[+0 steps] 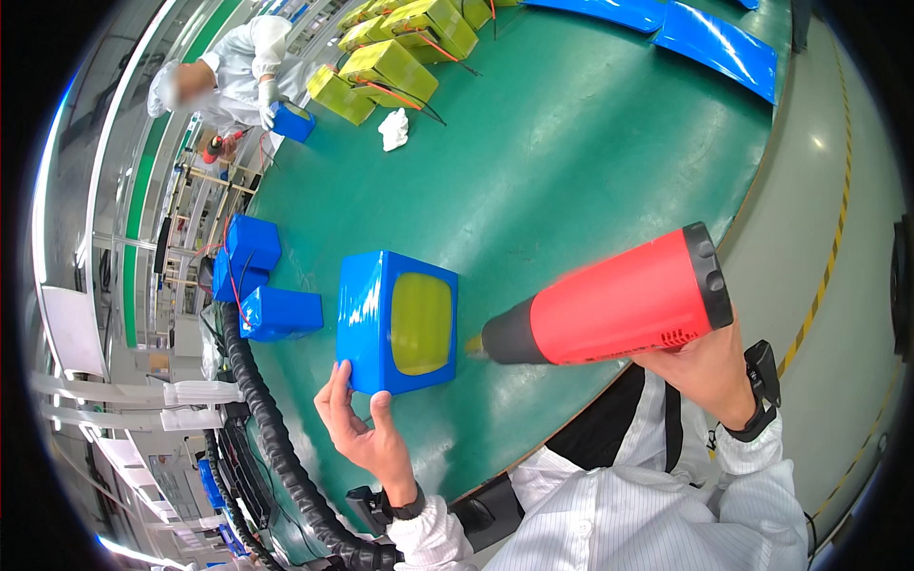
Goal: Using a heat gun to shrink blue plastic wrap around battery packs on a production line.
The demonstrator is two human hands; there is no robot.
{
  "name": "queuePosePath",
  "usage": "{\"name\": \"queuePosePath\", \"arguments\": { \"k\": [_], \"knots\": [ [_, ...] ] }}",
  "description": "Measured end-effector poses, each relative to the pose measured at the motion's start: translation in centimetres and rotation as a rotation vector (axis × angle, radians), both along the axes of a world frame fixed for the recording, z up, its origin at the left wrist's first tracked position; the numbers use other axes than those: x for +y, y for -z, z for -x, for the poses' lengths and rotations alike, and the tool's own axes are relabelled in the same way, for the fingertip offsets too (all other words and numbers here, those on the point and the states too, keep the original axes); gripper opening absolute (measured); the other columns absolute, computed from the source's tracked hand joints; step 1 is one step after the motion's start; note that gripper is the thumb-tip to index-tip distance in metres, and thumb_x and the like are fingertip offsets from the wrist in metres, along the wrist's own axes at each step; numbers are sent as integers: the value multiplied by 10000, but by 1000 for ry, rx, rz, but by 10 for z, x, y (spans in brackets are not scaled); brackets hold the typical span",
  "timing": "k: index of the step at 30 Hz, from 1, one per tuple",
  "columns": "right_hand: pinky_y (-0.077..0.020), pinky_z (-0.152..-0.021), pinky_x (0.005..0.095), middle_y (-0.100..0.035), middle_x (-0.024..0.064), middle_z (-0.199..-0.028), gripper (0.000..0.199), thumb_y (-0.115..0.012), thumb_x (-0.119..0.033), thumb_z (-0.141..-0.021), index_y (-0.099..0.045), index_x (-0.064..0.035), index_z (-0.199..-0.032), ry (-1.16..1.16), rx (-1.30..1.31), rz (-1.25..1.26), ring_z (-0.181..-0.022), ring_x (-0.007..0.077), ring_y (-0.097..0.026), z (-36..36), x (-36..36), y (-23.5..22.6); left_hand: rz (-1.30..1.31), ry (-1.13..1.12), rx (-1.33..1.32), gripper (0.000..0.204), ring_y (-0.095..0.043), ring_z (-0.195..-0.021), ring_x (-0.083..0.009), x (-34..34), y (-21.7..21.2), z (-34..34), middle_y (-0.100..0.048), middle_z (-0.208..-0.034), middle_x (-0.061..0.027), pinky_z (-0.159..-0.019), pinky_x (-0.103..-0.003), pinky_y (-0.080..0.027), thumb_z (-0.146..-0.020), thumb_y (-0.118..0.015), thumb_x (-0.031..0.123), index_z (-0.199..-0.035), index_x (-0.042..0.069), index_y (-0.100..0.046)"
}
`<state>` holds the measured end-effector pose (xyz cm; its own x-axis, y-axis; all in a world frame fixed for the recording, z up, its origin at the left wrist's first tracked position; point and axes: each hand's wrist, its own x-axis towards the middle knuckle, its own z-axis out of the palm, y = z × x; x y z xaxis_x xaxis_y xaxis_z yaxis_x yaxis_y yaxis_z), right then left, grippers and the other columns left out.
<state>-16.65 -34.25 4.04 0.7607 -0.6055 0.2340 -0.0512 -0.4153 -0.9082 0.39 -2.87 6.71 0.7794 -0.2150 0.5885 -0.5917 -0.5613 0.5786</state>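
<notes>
A battery pack (365, 319) in glossy blue shrink wrap stands on the green table (571, 143); its side facing the heat gun has a rounded yellow-green opening in the wrap. At its lower left corner is my left hand (367, 433), open, fingertips touching the wrap and thumb apart from the fingers. My right hand (705, 371) is wrapped round the handle of a red heat gun (619, 300) with a black front collar. The gun's nozzle points left at the pack's open side, a short gap away. The gun's body hides most of my right fingers.
Several blue packs (281, 314) with wires stand at the left edge beside a black corrugated hose (271, 447). Yellow-green packs (390, 71), a white crumpled cloth (393, 129) and blue sheets (719, 48) lie farther back. A co-worker (238, 67) handles another blue pack at far left.
</notes>
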Motion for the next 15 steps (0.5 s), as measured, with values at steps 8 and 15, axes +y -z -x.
{"name": "queuePosePath", "arguments": {
  "k": [8, 15],
  "knots": [
    [-555, -651, 342, -753, 94, -842, 339, -904, -182, -733, -736, -59, -1000, -66, 15, -6, -681, 304, -706, 9, 1, -5, 1, -65, -28, 504, -548, -977, -206, -11, 1, 11, -570, -1124, -86, -863, -345, -471, -853, -848, 213, -1274, 1, -669],
    [-564, -728, 336, -742, 78, -909, 392, -925, -120, -727, -710, -22, -1040, -25, -87, -130, -796, 224, -723, 25, -10, 8, -78, -123, -86, 386, -532, -906, -207, -21, -5, 28, -570, -1051, -81, -805, -329, -452, -868, -819, 153, -1206, 8, -700]
  ]
}}
